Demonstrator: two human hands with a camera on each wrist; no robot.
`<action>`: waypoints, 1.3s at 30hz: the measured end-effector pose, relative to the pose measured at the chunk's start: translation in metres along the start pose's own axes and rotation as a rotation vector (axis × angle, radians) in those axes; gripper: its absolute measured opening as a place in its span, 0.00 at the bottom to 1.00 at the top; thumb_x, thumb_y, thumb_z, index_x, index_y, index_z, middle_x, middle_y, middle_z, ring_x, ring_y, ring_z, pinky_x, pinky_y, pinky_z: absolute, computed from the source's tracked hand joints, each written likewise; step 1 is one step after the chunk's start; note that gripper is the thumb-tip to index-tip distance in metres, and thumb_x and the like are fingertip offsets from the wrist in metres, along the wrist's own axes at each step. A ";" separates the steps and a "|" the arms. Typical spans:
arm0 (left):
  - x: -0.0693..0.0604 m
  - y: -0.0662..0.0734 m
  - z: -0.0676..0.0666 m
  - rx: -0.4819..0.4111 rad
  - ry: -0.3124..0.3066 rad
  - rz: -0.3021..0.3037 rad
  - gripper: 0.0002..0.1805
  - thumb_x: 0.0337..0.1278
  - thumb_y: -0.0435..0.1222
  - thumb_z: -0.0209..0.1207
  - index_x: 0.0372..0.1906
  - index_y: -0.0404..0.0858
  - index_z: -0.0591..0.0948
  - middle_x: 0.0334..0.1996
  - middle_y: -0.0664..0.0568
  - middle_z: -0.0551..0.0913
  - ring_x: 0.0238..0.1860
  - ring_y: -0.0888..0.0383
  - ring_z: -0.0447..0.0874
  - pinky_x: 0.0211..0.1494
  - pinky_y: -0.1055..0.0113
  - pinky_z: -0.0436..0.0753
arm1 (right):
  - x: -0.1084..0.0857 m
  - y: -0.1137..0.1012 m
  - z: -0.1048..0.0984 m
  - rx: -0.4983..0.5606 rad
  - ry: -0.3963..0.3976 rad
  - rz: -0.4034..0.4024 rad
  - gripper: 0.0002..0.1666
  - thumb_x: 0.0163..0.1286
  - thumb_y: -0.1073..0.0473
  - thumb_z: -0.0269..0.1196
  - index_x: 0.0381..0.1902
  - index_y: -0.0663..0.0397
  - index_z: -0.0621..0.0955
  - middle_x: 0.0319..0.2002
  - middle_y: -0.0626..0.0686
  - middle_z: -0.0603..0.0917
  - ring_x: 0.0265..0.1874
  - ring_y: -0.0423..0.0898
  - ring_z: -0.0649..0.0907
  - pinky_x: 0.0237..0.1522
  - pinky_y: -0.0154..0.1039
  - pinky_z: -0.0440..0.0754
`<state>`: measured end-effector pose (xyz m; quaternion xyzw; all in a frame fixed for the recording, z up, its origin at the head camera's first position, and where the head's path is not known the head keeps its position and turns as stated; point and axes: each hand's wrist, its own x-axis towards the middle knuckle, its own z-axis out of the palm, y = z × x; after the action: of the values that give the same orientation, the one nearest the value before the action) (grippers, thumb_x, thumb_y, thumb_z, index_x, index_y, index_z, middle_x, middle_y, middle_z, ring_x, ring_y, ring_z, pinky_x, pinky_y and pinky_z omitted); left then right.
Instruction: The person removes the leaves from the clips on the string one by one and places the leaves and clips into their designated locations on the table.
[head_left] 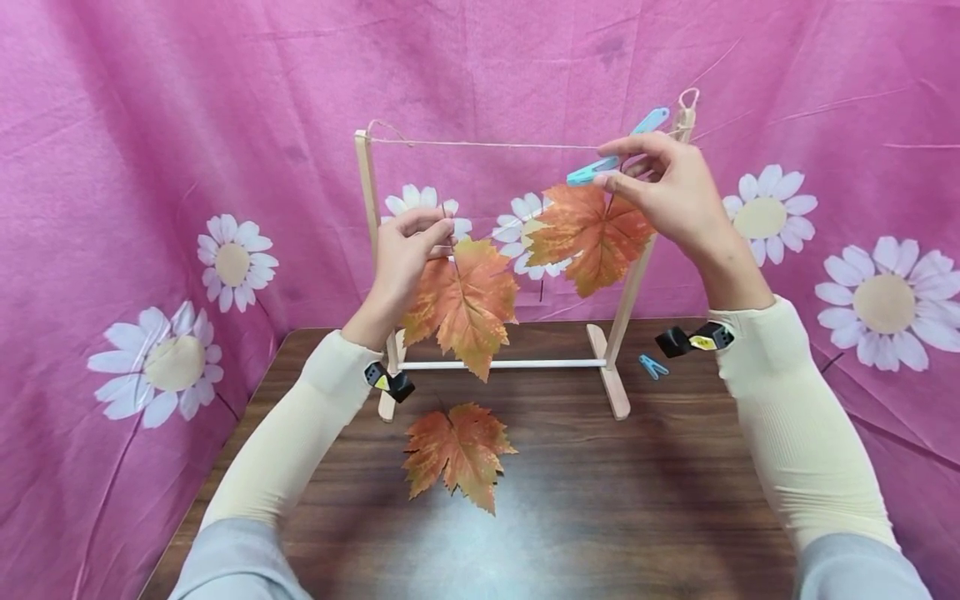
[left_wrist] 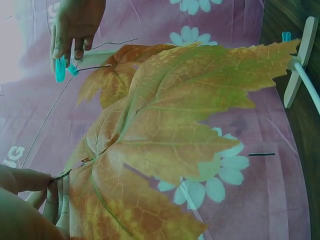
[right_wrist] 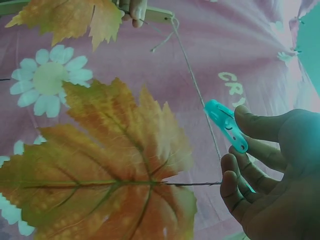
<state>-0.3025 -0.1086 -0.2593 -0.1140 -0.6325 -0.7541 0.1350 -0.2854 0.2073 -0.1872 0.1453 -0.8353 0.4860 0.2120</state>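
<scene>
Pinched by its dark stem, an orange leaf hangs from my left hand, which is left of it. My right hand holds a light-blue clothespin between thumb and finger near the string. In the right wrist view, one end of this clothespin overlaps the string; whether it grips it I cannot tell. A second leaf hangs below my right hand, its stem running up behind the fingers. Another blue clothespin shows above that hand, partly hidden.
The string spans a wooden frame, whose right post and white bottom bar are in view. On the brown table lie a third leaf, in front of the frame, and a blue clothespin to the right.
</scene>
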 end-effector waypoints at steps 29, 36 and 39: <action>-0.029 -0.048 -0.019 0.024 -0.002 -0.147 0.11 0.70 0.26 0.65 0.50 0.21 0.83 0.26 0.56 0.87 0.27 0.63 0.87 0.35 0.74 0.90 | -0.041 0.065 -0.002 -0.090 -0.090 0.030 0.21 0.77 0.54 0.68 0.62 0.57 0.81 0.42 0.34 0.81 0.36 0.35 0.83 0.38 0.25 0.79; -0.033 -0.062 -0.021 0.033 0.004 -0.193 0.12 0.70 0.26 0.65 0.53 0.21 0.83 0.27 0.59 0.88 0.28 0.64 0.87 0.35 0.75 0.90 | -0.049 0.079 -0.006 -0.145 -0.065 0.064 0.21 0.74 0.54 0.71 0.60 0.55 0.82 0.34 0.31 0.81 0.35 0.35 0.79 0.36 0.25 0.78; -0.036 -0.068 -0.021 0.034 -0.002 -0.219 0.12 0.70 0.26 0.65 0.52 0.23 0.84 0.28 0.58 0.88 0.29 0.63 0.87 0.36 0.74 0.91 | -0.053 0.083 -0.009 -0.151 -0.054 0.092 0.21 0.74 0.51 0.71 0.59 0.53 0.83 0.34 0.30 0.81 0.35 0.36 0.79 0.36 0.26 0.78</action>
<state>-0.2928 -0.1161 -0.3381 -0.0426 -0.6540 -0.7534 0.0532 -0.2749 0.2570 -0.2718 0.1035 -0.8807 0.4269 0.1773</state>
